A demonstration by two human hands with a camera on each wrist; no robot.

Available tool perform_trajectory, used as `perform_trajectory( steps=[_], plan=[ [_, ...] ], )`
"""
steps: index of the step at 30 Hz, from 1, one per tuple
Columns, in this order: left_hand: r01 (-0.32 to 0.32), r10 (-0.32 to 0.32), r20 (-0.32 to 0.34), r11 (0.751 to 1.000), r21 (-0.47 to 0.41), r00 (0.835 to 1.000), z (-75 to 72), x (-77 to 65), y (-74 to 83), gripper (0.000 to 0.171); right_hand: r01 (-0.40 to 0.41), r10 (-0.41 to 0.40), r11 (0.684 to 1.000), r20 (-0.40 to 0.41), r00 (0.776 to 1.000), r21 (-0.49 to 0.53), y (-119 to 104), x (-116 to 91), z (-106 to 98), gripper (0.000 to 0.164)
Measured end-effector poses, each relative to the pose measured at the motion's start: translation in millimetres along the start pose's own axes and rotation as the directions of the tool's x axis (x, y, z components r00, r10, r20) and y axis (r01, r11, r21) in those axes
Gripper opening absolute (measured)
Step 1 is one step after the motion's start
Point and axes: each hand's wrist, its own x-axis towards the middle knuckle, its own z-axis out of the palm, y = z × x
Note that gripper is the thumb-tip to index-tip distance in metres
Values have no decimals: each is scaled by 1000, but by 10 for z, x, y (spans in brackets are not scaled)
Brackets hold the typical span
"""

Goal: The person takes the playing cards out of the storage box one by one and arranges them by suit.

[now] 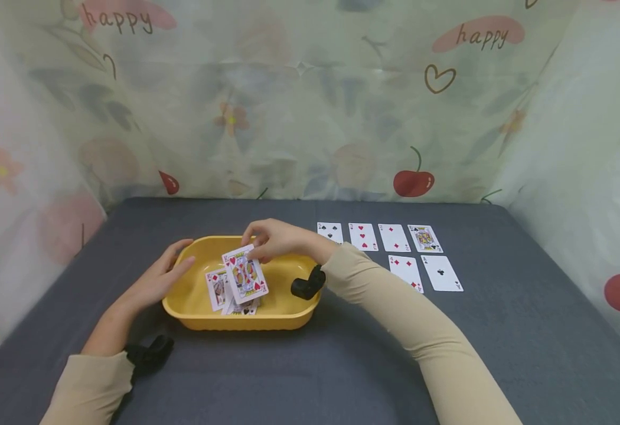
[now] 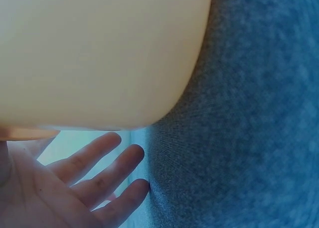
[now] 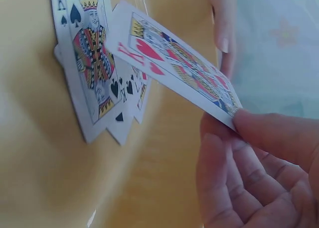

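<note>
My right hand (image 1: pixel 277 239) pinches a king of hearts playing card (image 1: pixel 247 276) between thumb and fingers, above the inside of a yellow plastic basin (image 1: pixel 246 322). In the right wrist view, that card tilts over a small overlapping heap of cards, a king of spades (image 3: pixel 89 63) on top. A face card (image 1: pixel 217 290) of the heap shows to the left in the head view. At the basin's left end is my left hand (image 1: pixel 163 275), its thumb over the rim. Its fingers (image 2: pixel 107 180) are spread and nearly straight beside the outer wall in the left wrist view.
Right of the basin, cards lie face up in two rows on the dark cloth-covered table (image 1: pixel 374 366). The back row includes a three of hearts (image 1: pixel 363 237) and a king (image 1: pixel 425 238); the front holds a red diamond card (image 1: pixel 406 273) and an ace of clubs (image 1: pixel 441 273).
</note>
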Motion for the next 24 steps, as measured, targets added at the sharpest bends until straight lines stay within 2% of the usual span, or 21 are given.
perform_trajectory(
  steps=[9,16,24],
  plan=[
    [3,-3,-2,1000,9,1000,4,-2,9,69,16,-2,996,-144,990,93,120,-247,-198,22],
    [10,-10,6,1000,8,1000,6,1,7,70,-1,33,987,-200,979,158,251,-467,-365,23],
    [-10,10,8,1000,0,1000,-2,-10,2,69,13,33,985,-261,965,171,431,-759,-527,27]
  ],
)
